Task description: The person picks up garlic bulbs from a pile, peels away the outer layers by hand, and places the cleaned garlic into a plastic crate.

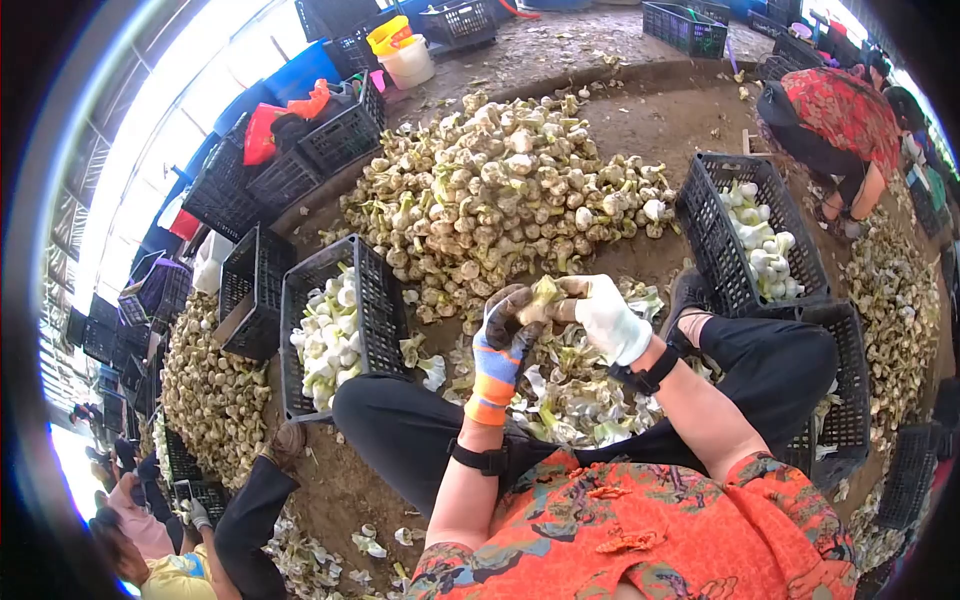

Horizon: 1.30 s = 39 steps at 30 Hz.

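Between both hands, in front of my lap, is a garlic bulb (543,297) with yellowish-brown outer skin. My left hand (503,335), in an orange, blue and dark glove, is closed around its left side. Gloved in white with dirty fingertips, my right hand (607,315) pinches the bulb from the right. Peeled skins and leaves (580,400) lie between my legs below the hands. A large heap of unpeeled garlic (500,190) rises just beyond them.
A black crate (375,300) with white peeled garlic (328,335) stands at my left knee; another crate (715,235) with white garlic is at right. Co-workers sit at lower left (180,560) and bend at upper right (840,115). More crates and a white bucket (408,65) stand behind.
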### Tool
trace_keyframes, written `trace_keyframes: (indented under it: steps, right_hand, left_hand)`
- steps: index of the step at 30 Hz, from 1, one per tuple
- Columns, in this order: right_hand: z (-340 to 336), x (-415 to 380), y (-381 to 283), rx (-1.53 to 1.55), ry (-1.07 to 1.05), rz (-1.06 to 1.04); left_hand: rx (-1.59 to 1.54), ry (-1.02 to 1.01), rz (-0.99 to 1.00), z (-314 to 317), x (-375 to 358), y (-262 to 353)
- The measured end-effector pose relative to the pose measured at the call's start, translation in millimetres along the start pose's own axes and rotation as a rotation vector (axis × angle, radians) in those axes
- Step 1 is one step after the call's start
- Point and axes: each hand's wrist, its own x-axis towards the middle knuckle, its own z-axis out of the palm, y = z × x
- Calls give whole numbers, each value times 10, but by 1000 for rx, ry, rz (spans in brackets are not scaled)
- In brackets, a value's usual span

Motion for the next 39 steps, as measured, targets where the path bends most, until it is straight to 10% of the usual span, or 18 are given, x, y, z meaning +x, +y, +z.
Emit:
trace_keyframes:
  steps: [4,15,23,28,31,39]
  right_hand:
    - [61,1,221,443,79,207]
    - [-155,68,-14,-795,-129,-502]
    - [-186,132,-91,-1038,-85,-475]
    - [-38,55,182,-942,102,-475]
    - [-45,24,170,-774,69,-332]
    - [3,-93,127,31,-18,16]
  left_hand:
    - [-11,26,-12,-54,-23,-50]
    - [-420,-79,-294,-139,-25,89]
    - [-381,0,-340,-48,29,-20]
    - [-68,4,-240,5,-79,-343]
    - [230,10,169,44,2,-354]
    - [-139,-225,-278,-339,171,-54]
